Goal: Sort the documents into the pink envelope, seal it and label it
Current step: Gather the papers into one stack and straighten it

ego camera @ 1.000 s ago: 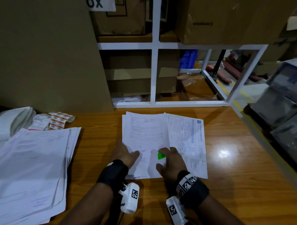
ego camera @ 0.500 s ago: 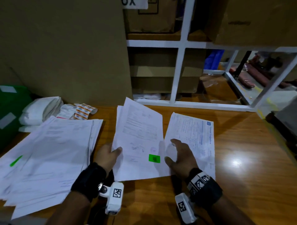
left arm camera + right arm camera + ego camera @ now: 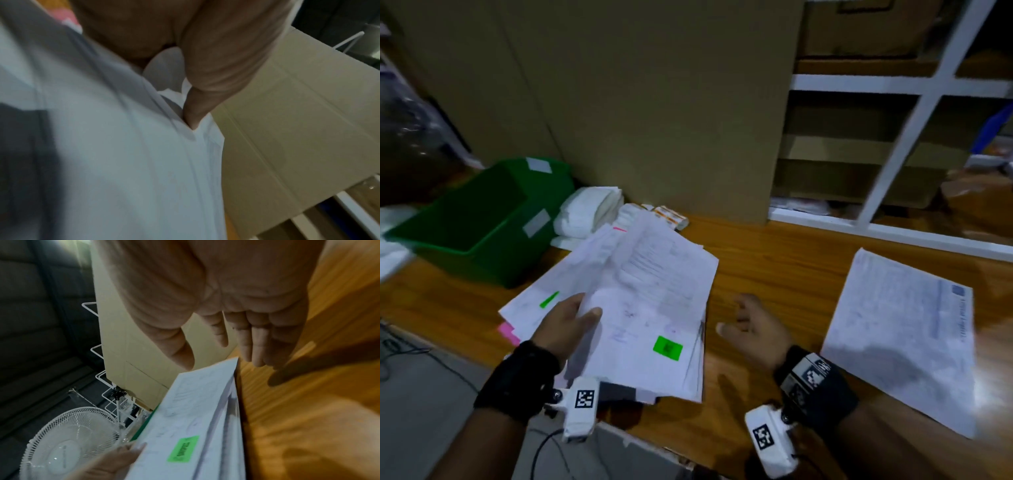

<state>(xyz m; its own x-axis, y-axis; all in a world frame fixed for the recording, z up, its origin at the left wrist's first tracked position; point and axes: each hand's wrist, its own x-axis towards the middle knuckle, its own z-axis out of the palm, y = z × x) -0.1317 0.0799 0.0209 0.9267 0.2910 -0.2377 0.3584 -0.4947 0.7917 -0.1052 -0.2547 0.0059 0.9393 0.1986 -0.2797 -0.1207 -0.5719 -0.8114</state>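
Observation:
My left hand [image 3: 582,310] pinches a white sheet with a green sticker [image 3: 667,347], thumb on top, above the big pile of documents [image 3: 654,260] at the table's left. The left wrist view shows the thumb [image 3: 195,113] pressing the sheet [image 3: 123,154]. A pink edge [image 3: 508,332], perhaps the pink envelope, pokes out under the pile's near left corner. My right hand [image 3: 743,320] hovers with spread, empty fingers over bare wood just right of the pile; its fingers [image 3: 246,344] are straight beside the stickered sheet [image 3: 183,447]. A second printed document [image 3: 900,339] lies flat at the right.
A green bin [image 3: 476,219] stands at the far left, with folded white packets [image 3: 589,212] and label strips [image 3: 669,214] behind the pile. A tall cardboard box [image 3: 654,102] and a white shelf frame [image 3: 893,150] close off the back. A white fan [image 3: 69,443] stands below the table edge.
My left hand carried the green-stickered sheet leftward, over the big pile. My right hand let go of the papers and lifted off, leaving the other document on the table. The view swung left.

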